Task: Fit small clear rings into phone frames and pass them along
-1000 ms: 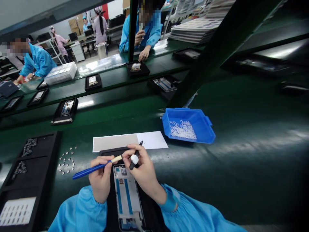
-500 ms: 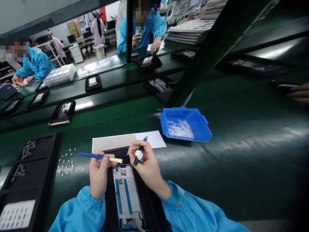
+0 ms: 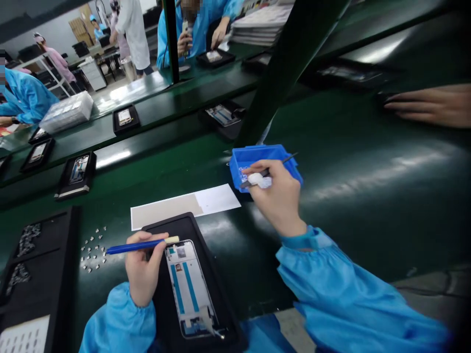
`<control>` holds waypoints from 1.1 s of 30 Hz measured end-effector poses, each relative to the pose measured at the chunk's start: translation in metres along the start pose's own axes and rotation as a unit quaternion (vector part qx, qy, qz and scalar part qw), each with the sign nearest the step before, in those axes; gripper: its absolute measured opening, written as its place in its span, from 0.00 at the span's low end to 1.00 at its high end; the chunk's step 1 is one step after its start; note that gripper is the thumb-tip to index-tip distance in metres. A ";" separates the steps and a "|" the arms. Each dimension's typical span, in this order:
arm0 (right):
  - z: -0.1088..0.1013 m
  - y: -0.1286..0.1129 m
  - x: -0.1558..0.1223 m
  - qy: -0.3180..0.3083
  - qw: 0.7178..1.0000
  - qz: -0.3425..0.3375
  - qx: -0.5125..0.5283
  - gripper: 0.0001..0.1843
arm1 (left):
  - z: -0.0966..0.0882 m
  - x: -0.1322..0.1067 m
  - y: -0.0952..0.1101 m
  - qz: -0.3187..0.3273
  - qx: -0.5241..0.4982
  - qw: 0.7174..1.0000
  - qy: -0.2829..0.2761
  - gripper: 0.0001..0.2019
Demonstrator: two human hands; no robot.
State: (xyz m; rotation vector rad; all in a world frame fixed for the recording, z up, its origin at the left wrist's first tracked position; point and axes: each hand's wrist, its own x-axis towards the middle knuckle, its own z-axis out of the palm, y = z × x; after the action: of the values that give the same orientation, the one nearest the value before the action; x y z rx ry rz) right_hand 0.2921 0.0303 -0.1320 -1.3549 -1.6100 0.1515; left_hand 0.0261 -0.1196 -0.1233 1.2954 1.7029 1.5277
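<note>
My left hand (image 3: 143, 267) is closed around a blue pen-like stick (image 3: 134, 246) with a cream end, held just over the top edge of an open phone frame (image 3: 189, 284). The frame lies in a black tray (image 3: 217, 289) and shows blue strips and a loose flex at its lower end. Over the near side of a blue bin (image 3: 294, 169), my right hand (image 3: 281, 196) grips a slim dark tool (image 3: 289, 158) with something white (image 3: 259, 180) around it. Small white rings in the bin are partly hidden by that hand.
Small metal pieces (image 3: 96, 249) lie scattered left, beside a black compartment tray (image 3: 47, 284). A white-and-grey card (image 3: 165, 212) lies beyond the phone. A green post (image 3: 290, 63) slants behind the bin. At right, another person's hand (image 3: 434, 105) reaches in; phone trays (image 3: 77, 174) line the bench.
My right hand has moved right and away from the phone to the blue bin, carrying the dark tool. My left hand still holds the blue stick near the phone's top. The view has shifted.
</note>
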 end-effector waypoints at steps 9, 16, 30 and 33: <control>0.039 -0.065 -0.070 -0.298 0.916 -0.033 0.267 0.16 | -0.004 0.008 -0.001 0.048 0.127 0.975 -0.174 0.05; 0.032 -0.057 -0.068 -0.433 0.869 -0.053 0.234 0.19 | 0.001 0.006 -0.004 0.113 0.209 0.952 -0.192 0.05; 0.023 -0.058 -0.058 -0.496 0.837 -0.023 0.231 0.18 | 0.008 0.009 0.001 0.200 0.274 0.923 -0.184 0.05; 0.023 -0.058 -0.058 -0.494 0.838 -0.023 0.232 0.16 | 0.009 0.009 0.006 0.221 0.279 0.916 -0.186 0.05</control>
State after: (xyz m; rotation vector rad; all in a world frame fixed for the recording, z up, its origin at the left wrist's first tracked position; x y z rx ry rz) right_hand 0.2292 -0.0267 -0.1410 -0.8519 -2.2103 1.3046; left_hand 0.0321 -0.1083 -0.1183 2.2302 1.7179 0.9131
